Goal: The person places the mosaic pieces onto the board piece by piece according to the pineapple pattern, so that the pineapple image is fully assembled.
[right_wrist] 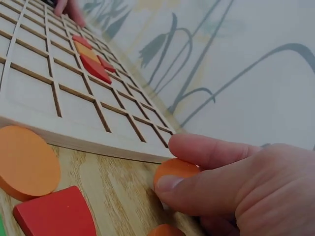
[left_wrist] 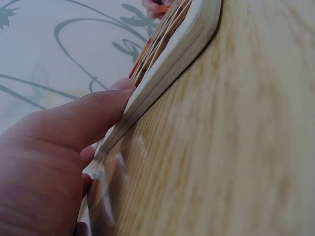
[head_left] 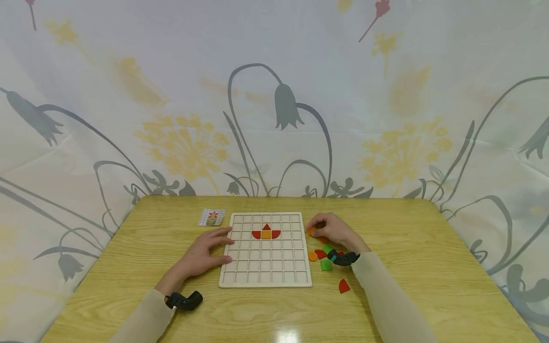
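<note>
A pale wooden grid board (head_left: 276,266) lies on the table. Set in its upper cells are an orange square (head_left: 266,234), a red triangle (head_left: 267,227) above it, and a red quarter-round piece on either side. My left hand (head_left: 205,251) rests at the board's left edge, fingers extended, with the thumb against the side. At the right edge, my right hand (head_left: 336,231) pinches an orange rounded piece (right_wrist: 173,169) between thumb and forefinger, low beside the frame. The fingers cover part of that piece.
Loose pieces lie right of the board: an orange disc (head_left: 313,256), a green piece (head_left: 326,265), a red quarter-round piece (head_left: 344,286) and several others partly under the right wrist. A picture card (head_left: 212,217) lies beyond the left hand. A patterned curtain (head_left: 266,143) hangs behind the table.
</note>
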A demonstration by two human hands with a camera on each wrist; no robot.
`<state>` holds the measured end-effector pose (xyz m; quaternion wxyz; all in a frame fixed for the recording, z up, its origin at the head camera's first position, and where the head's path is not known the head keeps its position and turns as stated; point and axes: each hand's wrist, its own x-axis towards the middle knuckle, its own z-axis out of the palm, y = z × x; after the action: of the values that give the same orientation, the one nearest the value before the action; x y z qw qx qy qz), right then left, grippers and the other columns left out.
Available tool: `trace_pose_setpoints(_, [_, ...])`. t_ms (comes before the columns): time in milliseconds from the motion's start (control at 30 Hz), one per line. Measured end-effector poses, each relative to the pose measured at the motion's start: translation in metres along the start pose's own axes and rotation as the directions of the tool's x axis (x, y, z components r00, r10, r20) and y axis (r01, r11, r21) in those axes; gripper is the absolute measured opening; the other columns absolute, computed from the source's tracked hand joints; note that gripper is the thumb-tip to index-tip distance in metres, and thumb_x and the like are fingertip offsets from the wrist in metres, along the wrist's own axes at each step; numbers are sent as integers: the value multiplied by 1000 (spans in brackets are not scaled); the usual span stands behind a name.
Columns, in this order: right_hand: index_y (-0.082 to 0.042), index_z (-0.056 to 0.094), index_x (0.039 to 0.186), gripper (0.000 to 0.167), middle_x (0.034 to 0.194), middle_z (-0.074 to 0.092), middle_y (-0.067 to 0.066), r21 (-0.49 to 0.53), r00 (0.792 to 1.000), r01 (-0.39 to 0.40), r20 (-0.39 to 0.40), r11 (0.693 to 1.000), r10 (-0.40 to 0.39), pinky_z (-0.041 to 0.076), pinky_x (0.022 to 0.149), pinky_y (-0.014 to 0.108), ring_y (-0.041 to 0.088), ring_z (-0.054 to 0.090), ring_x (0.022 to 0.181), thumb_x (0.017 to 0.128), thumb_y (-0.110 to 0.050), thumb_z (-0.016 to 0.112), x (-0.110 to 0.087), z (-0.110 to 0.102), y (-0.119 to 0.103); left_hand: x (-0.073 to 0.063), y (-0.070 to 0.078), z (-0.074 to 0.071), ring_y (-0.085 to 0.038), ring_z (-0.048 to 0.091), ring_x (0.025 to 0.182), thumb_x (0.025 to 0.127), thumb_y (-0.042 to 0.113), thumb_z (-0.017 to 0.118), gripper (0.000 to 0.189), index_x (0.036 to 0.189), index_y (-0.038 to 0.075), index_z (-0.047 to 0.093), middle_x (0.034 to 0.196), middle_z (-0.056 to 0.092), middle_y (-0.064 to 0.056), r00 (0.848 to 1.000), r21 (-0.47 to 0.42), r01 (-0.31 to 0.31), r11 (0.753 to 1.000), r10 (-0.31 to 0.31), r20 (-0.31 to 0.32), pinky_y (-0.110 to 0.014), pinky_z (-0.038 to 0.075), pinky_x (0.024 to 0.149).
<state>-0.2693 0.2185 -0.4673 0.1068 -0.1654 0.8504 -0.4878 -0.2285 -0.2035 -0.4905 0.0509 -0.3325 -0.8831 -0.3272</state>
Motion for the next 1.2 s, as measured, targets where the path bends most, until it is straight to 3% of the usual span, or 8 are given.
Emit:
trace_pose_setpoints(300, [-7,77,102,13,104,66,6,-140,997,18,-66,990,-27,50,81,36,21,60,91,91,-3,70,3,0,-3,0,2,-1,-40,40,137,89,31,76,39,124,15,71,151,47,-11,1000,-2,5,1000,-5,6,-65,30,106])
trace_pose_setpoints(667, [-9,78,106,18,114,68,6,-96,977,-68,-207,993,47,50,84,37,22,61,99,90,-17,75,0,7,-4,1,3,-1,-41,40,137,89,32,76,39,124,15,71,150,47,-11,1000,-1,0,1000,0,10,-65,31,105])
trace_pose_setpoints(900, [-4,77,105,18,111,68,8,-22,977,8,-214,1000,-12,51,81,35,24,62,97,88,-9,76,3,23,-18,0,3,-2,-41,40,137,89,31,76,40,124,14,71,150,47,-12,1000,4,3,1000,-3,9,-65,32,105])
trace_pose_setpoints(1200, [-11,79,98,13,101,67,0,-67,977,85,-192,994,-97,54,76,31,15,64,87,85,-12,80,8,57,-27,0,3,-1,-41,40,137,89,32,76,40,124,14,71,150,47,-11,1000,-5,0,1000,0,5,-65,31,105])
